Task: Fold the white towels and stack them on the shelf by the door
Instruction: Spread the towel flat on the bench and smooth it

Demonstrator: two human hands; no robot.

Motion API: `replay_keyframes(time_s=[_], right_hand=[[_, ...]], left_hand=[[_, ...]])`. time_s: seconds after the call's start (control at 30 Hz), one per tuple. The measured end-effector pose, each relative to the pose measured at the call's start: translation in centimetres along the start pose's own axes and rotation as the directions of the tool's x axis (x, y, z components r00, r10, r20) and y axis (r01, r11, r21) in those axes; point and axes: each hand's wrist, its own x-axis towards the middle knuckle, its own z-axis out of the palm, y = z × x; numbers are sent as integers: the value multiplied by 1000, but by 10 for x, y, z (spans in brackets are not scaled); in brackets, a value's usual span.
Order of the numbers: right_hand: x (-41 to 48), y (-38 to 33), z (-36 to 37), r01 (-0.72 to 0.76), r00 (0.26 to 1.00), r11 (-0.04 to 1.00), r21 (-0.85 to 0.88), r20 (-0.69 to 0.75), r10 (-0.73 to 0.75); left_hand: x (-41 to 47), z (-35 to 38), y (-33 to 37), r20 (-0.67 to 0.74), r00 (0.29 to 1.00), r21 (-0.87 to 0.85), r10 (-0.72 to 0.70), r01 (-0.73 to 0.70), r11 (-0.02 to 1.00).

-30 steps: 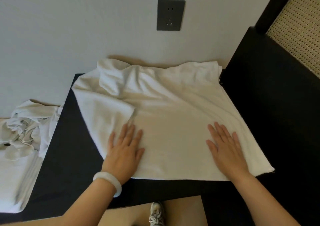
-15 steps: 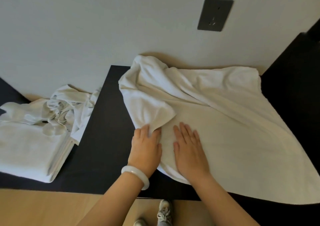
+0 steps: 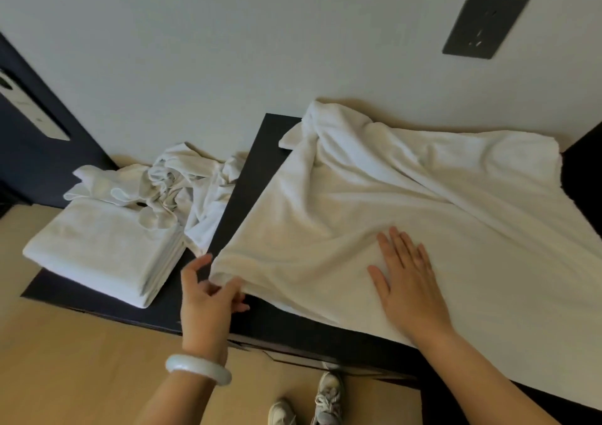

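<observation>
From my remote seat I see the big white towel spread over the dark surface, a flat matte slab, filling the centre and right of the frame. Its terry cloth lies smooth near the bottom but bunches into soft ridges and a rumpled peak against the pale wall at upper centre.

My left hand, with a smooth, pale, rounded bangle on the wrist, pinches the towel's lower-left corner between thumb and curled fingers, the index finger lifted apart from the rest. My right hand lies palm-down on the cloth at centre right, fingers straight and slightly spread, pressing flat.

At middle left a folded stack of white towels forms a neat, square-edged block with layered edges showing. Just behind it sits a crumpled heap of thinner, wrinkled white cloth. A dark rectangular socket plate is set in the wall at upper right. Laced sneakers stand on the tan wood floor at the bottom.
</observation>
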Motion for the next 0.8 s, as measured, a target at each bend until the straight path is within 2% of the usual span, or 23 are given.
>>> replay_keyframes(time_s=[0.1, 0.2, 0.3, 0.37, 0.47, 0.5, 0.6, 0.73, 0.8], right_hand=[[0, 0, 1, -5, 1000, 1000, -14, 0, 5], [-1, 1, 2, -3, 1000, 999, -34, 6, 4], [-2, 2, 3, 0, 1000, 998, -63, 5, 0], [-1, 3, 4, 2, 1000, 997, -72, 7, -2], [0, 3, 4, 3, 1000, 997, -75, 14, -2], [0, 2, 4, 1, 1000, 997, -76, 18, 1], [-1, 1, 4, -3, 1000, 997, -78, 26, 5], [-1, 0, 3, -7, 999, 996, -89, 41, 11], [-1, 0, 3, -10, 999, 995, -95, 43, 14]], left_hand=[[28, -16, 7, 43, 998, 105, 44, -48, 993], [45, -19, 15, 168, 980, 303, 103, -151, 941], [55, -24, 20, 338, 921, 552, 193, -360, 752], [52, -36, 15, 345, 887, 600, 308, -460, 654], [37, -71, -7, 301, 786, 626, 540, -591, 510], [34, -84, -14, 277, 783, 635, 556, -584, 505], [39, -105, -12, 197, 853, 637, 483, -486, 599], [61, -59, 27, 286, 827, 615, 484, -546, 570], [83, -19, 43, 326, 865, 638, 382, -500, 586]])
